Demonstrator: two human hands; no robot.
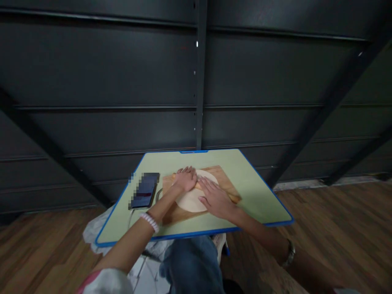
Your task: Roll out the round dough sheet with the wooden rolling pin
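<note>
A round, thin sheet of dough (192, 202) lies on a wooden board (174, 216). Across it runs a wooden rolling pin (234, 199), mostly covered by my hands; its right end shows past my right hand. My left hand (185, 178) rests on the pin's left part, fingers stretched forward over it. Flat on the pin to the right, my right hand (218, 200) has its fingers extended and its thumb over the dough. Both hands press from above rather than wrapping round the pin.
The board sits on a pale green folding table (260, 204) with a blue edge. Left of the board lies a phone (145, 191) with a cable attached. Dark metal panels (122, 69) rise behind the table. White plastic (94, 224) is below its left side.
</note>
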